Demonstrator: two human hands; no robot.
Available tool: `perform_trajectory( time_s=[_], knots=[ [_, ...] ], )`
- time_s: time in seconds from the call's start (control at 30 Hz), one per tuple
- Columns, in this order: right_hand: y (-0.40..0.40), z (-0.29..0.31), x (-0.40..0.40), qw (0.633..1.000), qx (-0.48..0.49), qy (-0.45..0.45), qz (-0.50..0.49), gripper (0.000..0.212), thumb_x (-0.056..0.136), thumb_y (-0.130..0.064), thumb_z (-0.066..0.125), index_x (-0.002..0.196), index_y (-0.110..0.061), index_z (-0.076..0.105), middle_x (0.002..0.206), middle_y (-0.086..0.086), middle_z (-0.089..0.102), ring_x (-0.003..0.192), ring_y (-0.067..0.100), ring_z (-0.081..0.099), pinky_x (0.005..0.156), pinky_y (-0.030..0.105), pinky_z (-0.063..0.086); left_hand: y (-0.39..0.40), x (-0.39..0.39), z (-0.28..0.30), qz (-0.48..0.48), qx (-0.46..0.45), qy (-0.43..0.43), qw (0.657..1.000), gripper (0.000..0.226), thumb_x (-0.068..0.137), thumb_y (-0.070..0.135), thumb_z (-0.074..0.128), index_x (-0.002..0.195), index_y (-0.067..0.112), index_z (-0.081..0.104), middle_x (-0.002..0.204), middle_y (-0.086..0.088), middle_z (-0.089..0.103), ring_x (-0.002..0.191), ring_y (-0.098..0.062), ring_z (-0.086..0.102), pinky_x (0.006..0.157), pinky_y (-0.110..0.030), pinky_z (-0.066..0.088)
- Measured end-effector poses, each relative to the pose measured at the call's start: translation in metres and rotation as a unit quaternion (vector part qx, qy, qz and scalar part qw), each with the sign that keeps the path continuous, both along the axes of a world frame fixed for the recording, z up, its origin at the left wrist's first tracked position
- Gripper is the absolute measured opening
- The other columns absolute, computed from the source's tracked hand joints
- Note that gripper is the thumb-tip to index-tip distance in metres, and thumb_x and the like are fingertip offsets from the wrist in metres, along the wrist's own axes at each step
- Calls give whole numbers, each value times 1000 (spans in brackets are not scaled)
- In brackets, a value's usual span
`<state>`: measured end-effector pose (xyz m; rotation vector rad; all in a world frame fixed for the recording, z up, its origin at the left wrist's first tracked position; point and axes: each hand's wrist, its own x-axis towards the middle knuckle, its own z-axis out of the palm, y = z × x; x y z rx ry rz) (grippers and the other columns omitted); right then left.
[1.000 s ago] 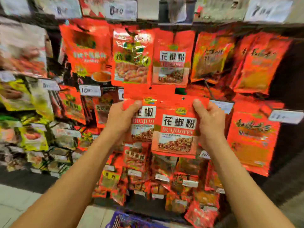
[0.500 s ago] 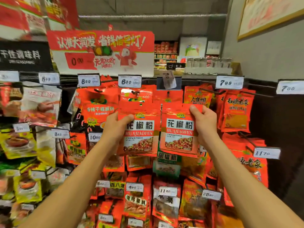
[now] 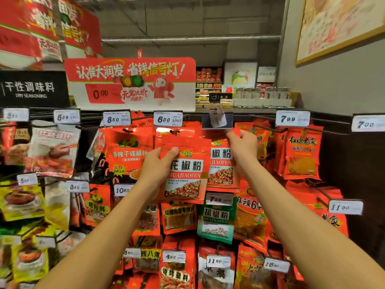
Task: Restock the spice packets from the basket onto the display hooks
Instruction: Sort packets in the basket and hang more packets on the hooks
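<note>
Your right hand [image 3: 242, 146] pinches the top edge of one glossy red huajiao powder packet [image 3: 220, 165] just under the dark tag holder [image 3: 217, 122]. Your left hand [image 3: 156, 166] grips the spare red packets [image 3: 185, 170] beside it. Line the hang hole squarely with the hook, which is hidden, then slide the packet back flat.

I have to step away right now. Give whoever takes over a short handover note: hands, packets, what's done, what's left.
Left hand grips a red huajiaofen packet by its upper left edge.
Right hand pinches the top of a second huajiaofen packet, raised just below the tilted 7.00 tag holder.
Done: both packets lifted to the top row.
Left: hang both; no hook visibly through either. Basket out of view.
</note>
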<state>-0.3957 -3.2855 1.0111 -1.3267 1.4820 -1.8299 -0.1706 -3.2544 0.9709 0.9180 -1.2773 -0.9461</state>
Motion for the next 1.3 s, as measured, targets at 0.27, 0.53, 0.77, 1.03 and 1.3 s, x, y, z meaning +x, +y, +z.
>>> perform_trajectory(
  time_s=[0.27, 0.53, 0.77, 1.03, 1.3],
  knots=[
    [-11, 1, 0, 998, 7, 20, -51, 27, 89, -30, 67, 66, -17, 59, 79, 18, 73, 79, 42, 72, 72, 56, 58, -5, -11, 3, -2, -12, 1, 1000, 17, 97, 34, 66, 90, 18, 68, 83, -2, 79, 72, -19, 77, 55, -25, 57],
    [-21, -8, -9, 992, 36, 98, -73, 31, 96, -47, 63, 74, -27, 53, 74, -9, 60, 73, 15, 62, 68, 35, 45, -13, -29, 3, -17, 7, 22, 1000, 15, 97, 22, 65, 85, 15, 68, 76, -3, 78, 67, -19, 75, 55, -27, 57],
    [-6, -21, -15, 997, -72, 18, 7, 16, 99, -36, 58, 88, -26, 65, 81, -9, 69, 80, 14, 67, 66, 27, 52, -27, -62, 13, -57, 51, 49, 996, 28, 95, 41, 66, 107, 16, 65, 88, -7, 80, 77, -24, 78, 59, -34, 61],
    [-7, -9, -21, 997, -55, 14, 58, 50, 90, -66, 59, 65, -22, 52, 59, -9, 61, 60, 11, 63, 62, 35, 50, -44, -91, 34, -32, 38, 38, 998, 17, 98, 36, 63, 105, 20, 62, 78, 0, 79, 67, -17, 77, 51, -27, 58],
    [-16, -21, -26, 999, -46, 16, 15, 36, 98, -34, 63, 64, -22, 55, 59, -10, 63, 64, 13, 64, 68, 42, 53, -54, -99, 26, -15, 60, 56, 997, 13, 97, 33, 65, 98, 20, 64, 73, -3, 77, 63, -20, 76, 52, -29, 58]
  ],
)
